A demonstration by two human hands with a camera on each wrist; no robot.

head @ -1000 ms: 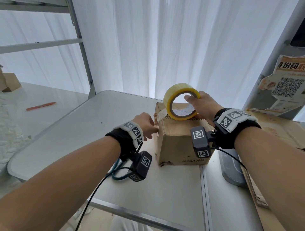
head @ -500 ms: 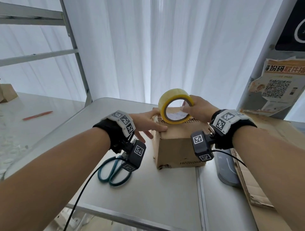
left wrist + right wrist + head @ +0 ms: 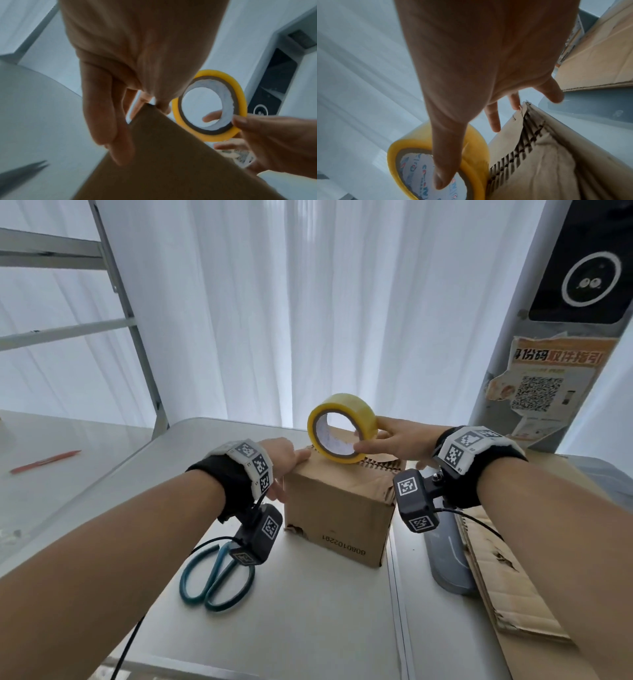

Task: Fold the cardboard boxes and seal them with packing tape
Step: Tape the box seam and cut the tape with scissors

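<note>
A small brown cardboard box (image 3: pixel 337 511) stands on the grey table (image 3: pixel 308 621), its top flaps folded down with ragged edges. A yellow roll of packing tape (image 3: pixel 340 428) stands on edge on the box top. My right hand (image 3: pixel 397 440) pinches the roll between thumb and fingers; the right wrist view shows the thumb on the roll's (image 3: pixel 436 159) rim beside the box (image 3: pixel 539 169). My left hand (image 3: pixel 284 463) lies on the box's top left corner, thumb on top and straight fingers down the side. The left wrist view has the box (image 3: pixel 168 159) and roll (image 3: pixel 210 105).
Teal-handled scissors (image 3: pixel 217 573) lie on the table left of the box, partly under my left wrist. Flattened cardboard (image 3: pixel 507 583) and a dark grey slab (image 3: pixel 445 553) lie to the right. A red pen (image 3: pixel 44 462) lies on another table far left. Curtains hang behind.
The left hand slid from the box's side up onto its top left corner. The right hand shifted its pinch on the roll, which stayed on the box top. The head view moved closer.
</note>
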